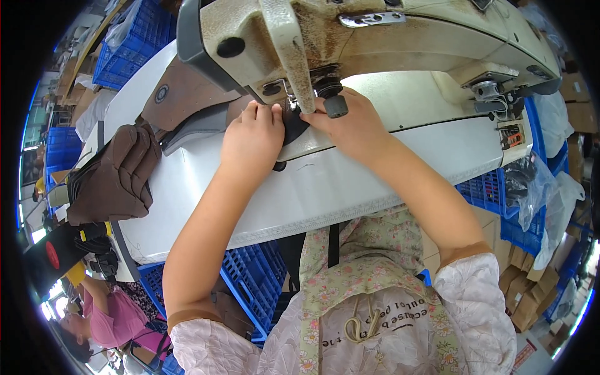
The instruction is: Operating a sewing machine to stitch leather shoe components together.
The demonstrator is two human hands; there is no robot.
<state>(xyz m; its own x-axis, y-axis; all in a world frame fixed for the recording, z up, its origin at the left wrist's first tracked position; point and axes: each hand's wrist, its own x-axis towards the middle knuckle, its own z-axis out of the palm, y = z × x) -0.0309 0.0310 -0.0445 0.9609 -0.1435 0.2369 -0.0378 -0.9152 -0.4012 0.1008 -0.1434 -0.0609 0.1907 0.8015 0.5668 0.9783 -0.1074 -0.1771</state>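
Note:
A cream sewing machine (387, 44), stained brown in places, stands over a white table. By its needle area, my left hand (253, 144) presses a dark leather piece (294, 130) with its fingers curled close together. From the other side my right hand (353, 125) holds the edge of this piece near the presser foot; the black knob (336, 105) covers part of its fingers. A brown leather panel (187, 94) with a round badge spreads out left of the needle and seems joined to the dark piece. The needle tip is hidden.
Folded brown leather pieces (115, 175) lie stacked at the table's left end. A ruler strip (325, 220) runs along the near edge of the white table (206, 219). Blue crates (253, 281) stand below. A co-worker in pink (119, 319) is at the lower left.

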